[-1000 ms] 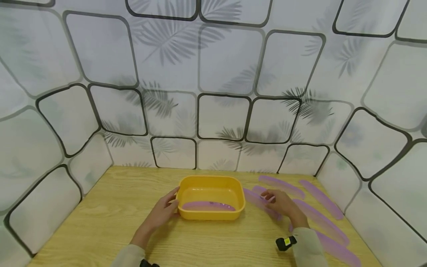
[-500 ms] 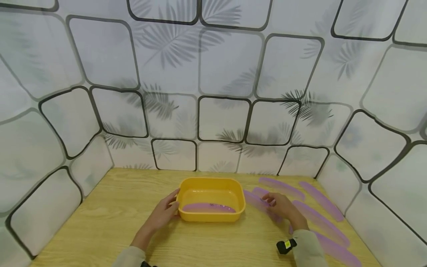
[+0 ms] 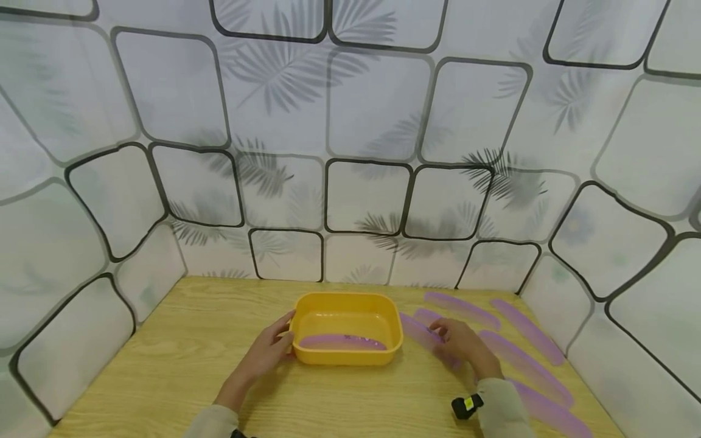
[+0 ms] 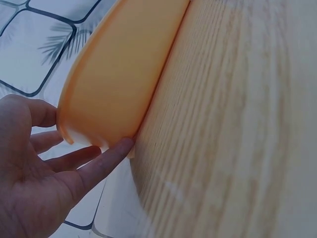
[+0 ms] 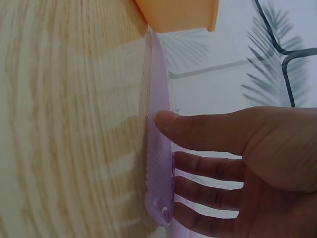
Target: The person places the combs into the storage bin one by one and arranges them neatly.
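Observation:
A yellow plastic tub (image 3: 350, 358) stands mid-table with a purple translucent comb (image 3: 334, 342) lying inside along its near wall. My left hand (image 3: 267, 350) holds the tub's left end; in the left wrist view, one digit reaches to the tub's bottom edge and others are at its rim. Right of the tub, my right hand (image 3: 462, 344) pinches another purple comb (image 5: 159, 89), thumb on one face and fingers on the other. Its far tip points towards the tub in the right wrist view, and its teeth face the wooden table.
Several more purple combs lie on the right of the wooden table (image 3: 181, 365), including a far one (image 3: 462, 308), one by the right wall (image 3: 528, 328) and one nearer the front (image 3: 550, 413). Patterned white walls (image 3: 367, 194) enclose the table.
My right forearm has shifted slightly left while the hand stays at the same comb. The left hand and tub keep their places; the head view has tilted a little.

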Motion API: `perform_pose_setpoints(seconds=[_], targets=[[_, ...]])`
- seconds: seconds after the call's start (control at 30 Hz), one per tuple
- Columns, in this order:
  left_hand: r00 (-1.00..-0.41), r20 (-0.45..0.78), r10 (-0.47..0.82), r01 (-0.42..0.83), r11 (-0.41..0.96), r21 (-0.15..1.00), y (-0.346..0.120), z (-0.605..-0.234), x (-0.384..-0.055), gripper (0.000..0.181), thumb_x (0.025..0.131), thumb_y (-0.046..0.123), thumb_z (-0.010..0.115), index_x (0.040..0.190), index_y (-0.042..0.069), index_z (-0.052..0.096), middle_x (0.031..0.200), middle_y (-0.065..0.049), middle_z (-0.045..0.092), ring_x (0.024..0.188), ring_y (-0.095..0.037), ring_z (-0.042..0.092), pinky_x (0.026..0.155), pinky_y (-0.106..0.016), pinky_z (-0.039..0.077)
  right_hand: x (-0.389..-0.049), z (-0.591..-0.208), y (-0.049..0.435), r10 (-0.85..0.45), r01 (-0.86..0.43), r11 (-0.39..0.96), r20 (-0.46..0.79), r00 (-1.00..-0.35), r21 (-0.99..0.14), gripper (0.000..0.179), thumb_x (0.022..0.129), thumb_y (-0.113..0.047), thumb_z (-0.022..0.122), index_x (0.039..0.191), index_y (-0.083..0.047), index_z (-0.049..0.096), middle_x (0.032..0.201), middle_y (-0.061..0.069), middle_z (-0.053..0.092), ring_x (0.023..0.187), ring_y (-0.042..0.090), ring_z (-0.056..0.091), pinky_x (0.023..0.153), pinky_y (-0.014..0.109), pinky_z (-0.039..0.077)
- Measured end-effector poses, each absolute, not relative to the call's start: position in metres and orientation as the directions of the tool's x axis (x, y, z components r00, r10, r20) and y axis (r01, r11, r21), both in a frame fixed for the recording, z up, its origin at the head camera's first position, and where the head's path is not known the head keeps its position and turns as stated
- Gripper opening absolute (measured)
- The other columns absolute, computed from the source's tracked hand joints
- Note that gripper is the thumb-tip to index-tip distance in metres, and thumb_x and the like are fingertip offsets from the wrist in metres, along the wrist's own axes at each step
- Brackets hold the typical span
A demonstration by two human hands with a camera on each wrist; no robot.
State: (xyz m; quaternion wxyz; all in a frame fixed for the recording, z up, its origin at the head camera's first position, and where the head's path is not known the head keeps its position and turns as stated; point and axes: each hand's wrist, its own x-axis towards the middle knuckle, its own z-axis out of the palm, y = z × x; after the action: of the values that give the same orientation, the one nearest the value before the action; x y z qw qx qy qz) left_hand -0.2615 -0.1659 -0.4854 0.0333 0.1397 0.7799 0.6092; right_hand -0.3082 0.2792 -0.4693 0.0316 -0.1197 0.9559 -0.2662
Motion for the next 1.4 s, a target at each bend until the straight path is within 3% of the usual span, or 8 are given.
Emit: perform_pose_setpoints(seconds=[0.23,0.43,0.57,0.93,1.4], targets=[[-0.956,0.12,0.269,0.181,0.214,0.96,-0.167,-0.487,-0.261,0.057,0.111,0.012,0.044,0.163,-0.001,0.023,0.154,-0.04,0.039,0.126,-0.048,0.061,0.087,-0.043,0.065,-0.307,-0.469,0.275,-0.267,-0.247,0.865,0.015,-0.964,-0.436,0.047,0.08,-0.007,0.087,0.123,-0.003,0.068,0.114,0.019,0.073,0.106,0.038,0.068,0.09,0.056,0.057],[-0.956,0.119,0.266,0.179,0.215,0.96,-0.166,-0.487,-0.261,0.057,0.111,0.013,0.043,0.163,0.0,0.023,0.154,-0.039,0.039,0.127,-0.047,0.06,0.089,-0.043,0.064,-0.306,-0.465,0.277,-0.282,-0.26,0.87,0.01,-0.959,-0.42,0.053,0.08,-0.009,0.088,0.128,-0.005,0.066,0.106,0.015,0.071,0.095,0.031,0.067,0.081,0.051,0.058],[-0.959,0.117,0.259,0.174,0.212,0.962,-0.166,-0.487,-0.261,0.057,0.111,0.012,0.044,0.163,0.001,0.024,0.154,-0.039,0.039,0.126,-0.047,0.061,0.089,-0.043,0.064,-0.305,-0.462,0.28,-0.283,-0.253,0.863,-0.003,-0.959,-0.437,0.053,0.08,-0.007,0.086,0.13,-0.007,0.066,0.099,0.01,0.067,0.086,0.023,0.062,0.072,0.044,0.055],[-0.96,0.112,0.255,0.168,0.212,0.963,-0.167,-0.487,-0.26,0.056,0.111,0.012,0.044,0.163,0.0,0.024,0.155,-0.04,0.038,0.127,-0.048,0.059,0.089,-0.043,0.064,-0.302,-0.454,0.287,-0.317,-0.243,0.815,-0.053,-0.947,-0.526,0.039,0.091,0.001,0.071,0.129,-0.003,0.066,0.095,0.013,0.066,0.073,0.019,0.056,0.062,0.032,0.049],[-0.956,0.122,0.266,0.178,0.198,0.964,-0.167,-0.489,-0.261,0.057,0.111,0.011,0.043,0.163,-0.002,0.023,0.154,-0.042,0.037,0.129,-0.052,0.057,0.089,-0.044,0.064,-0.302,-0.449,0.29,-0.345,-0.303,0.804,0.015,-0.939,-0.511,0.033,0.091,0.004,0.07,0.123,-0.002,0.068,0.096,0.014,0.068,0.089,0.026,0.064,0.069,0.037,0.054]])
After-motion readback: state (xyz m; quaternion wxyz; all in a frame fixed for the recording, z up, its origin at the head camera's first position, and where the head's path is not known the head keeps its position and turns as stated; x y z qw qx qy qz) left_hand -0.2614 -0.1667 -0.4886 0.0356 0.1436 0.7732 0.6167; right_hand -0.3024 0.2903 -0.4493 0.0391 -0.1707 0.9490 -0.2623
